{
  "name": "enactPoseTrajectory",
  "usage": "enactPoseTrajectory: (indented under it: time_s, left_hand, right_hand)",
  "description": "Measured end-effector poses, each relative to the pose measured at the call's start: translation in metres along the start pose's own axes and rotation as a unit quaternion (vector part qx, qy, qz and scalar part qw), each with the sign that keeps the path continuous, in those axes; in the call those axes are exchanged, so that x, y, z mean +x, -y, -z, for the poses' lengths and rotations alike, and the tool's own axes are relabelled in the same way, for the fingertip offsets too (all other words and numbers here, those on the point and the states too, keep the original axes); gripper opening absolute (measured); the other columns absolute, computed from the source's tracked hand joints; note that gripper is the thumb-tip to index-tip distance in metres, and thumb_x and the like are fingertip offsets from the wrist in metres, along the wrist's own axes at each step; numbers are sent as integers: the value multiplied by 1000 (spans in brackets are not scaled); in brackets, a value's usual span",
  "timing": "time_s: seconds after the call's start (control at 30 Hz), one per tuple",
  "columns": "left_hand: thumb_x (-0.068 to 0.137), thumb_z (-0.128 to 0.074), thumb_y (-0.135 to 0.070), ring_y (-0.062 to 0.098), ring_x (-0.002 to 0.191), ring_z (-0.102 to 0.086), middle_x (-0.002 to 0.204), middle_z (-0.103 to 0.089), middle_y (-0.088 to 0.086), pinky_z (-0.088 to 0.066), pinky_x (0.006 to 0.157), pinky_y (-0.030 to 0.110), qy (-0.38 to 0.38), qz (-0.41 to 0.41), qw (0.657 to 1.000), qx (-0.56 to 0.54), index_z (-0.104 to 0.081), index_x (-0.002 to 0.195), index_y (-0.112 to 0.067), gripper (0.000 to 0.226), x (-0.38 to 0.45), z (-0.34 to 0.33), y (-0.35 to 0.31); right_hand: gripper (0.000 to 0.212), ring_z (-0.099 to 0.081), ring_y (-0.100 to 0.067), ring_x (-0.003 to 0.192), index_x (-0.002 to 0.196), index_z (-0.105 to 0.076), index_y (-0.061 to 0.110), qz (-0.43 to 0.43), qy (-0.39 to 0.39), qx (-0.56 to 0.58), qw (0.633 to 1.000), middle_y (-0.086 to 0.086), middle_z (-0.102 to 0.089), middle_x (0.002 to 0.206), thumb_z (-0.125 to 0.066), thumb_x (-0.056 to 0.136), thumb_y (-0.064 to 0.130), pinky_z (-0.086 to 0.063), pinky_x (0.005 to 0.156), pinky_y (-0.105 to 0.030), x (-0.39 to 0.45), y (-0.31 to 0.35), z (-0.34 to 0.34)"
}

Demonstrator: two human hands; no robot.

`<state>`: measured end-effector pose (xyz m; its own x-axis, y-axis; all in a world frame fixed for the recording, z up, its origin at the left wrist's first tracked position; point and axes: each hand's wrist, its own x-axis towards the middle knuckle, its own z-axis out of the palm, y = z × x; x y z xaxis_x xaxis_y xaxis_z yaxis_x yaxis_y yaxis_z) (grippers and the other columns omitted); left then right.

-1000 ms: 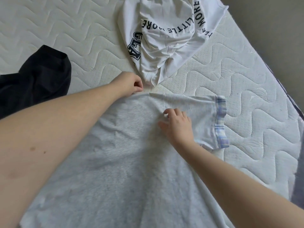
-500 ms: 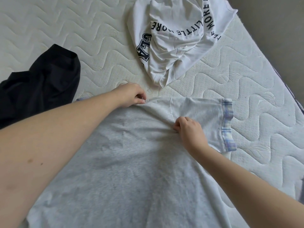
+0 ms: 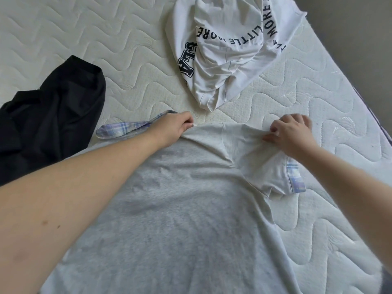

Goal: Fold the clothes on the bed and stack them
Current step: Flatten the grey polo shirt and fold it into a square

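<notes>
Grey shirt (image 3: pixel 180 209): spread flat across the near part of the mattress (image 3: pixel 63 35), body smooth, shoulder line farthest away.
Right sleeve (image 3: pixel 273 166): bunched and creased, plaid cuff (image 3: pixel 294 179) turned toward the mattress edge.
Right hand (image 3: pixel 290 132): fingers curled, pinching the sleeve fabric near the shoulder seam.
Left hand (image 3: pixel 176 126): fingers curled, pinching the shirt's top edge close to the collar.
Left cuff (image 3: pixel 127 127): plaid strip peeking out beyond the left wrist, lying flat.
Black garment (image 3: pixel 53 115): crumpled at the left, just beside the grey shirt, unfolded.
White printed shirt (image 3: pixel 224 49): heaped farther off, its lower tip near the grey shirt's collar, unfolded.
Step, as judged: squaring the shoulders and sleeve ahead of the first fold; task barely begun, no stack visible.
Risk one: uneven pull between the two pinches, dragging the body askew and wrinkling it.
Risk two: sleeve folded in while bunched, giving a lumpy packet that stacks badly.
Risk three: white shirt's tip caught under the collar during the fold.
</notes>
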<state>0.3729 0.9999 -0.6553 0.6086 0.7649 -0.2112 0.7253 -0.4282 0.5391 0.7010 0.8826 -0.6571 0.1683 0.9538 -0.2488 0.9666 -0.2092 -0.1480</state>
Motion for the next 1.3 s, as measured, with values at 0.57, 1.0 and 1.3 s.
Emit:
enactPoseTrajectory:
  time_s: [0.57,1.0,1.3]
  left_hand:
    - [103,-43,-26,35,99,-56,108,-63,14,-39,73,38,-8,39,981,188,-54,99,-7,22,55,-19,-7]
    - [90,-67,-30,16,93,-57,99,-64,-6,-43,74,26,70,24,997,39,-64,98,-24,10,52,-14,-12]
    - [102,-46,-32,32,105,-54,115,-61,8,-35,82,40,-35,56,985,158,-56,107,-18,18,51,-39,-35]
  right_hand:
    - [37,-57,-23,85,112,-60,24,-158,-14,254,954,-2,-61,94,-76,82,38,-39,70,-31,-49,-44,6]
    - [51,-54,-19,62,69,-51,11,-277,114,229,926,-2,-59,64,-67,82,58,-33,51,-32,-113,-21,-22]
    - [32,-50,-18,64,76,-49,13,-316,-23,284,905,-1,-57,67,-72,87,33,-33,53,-30,-158,-30,-30]
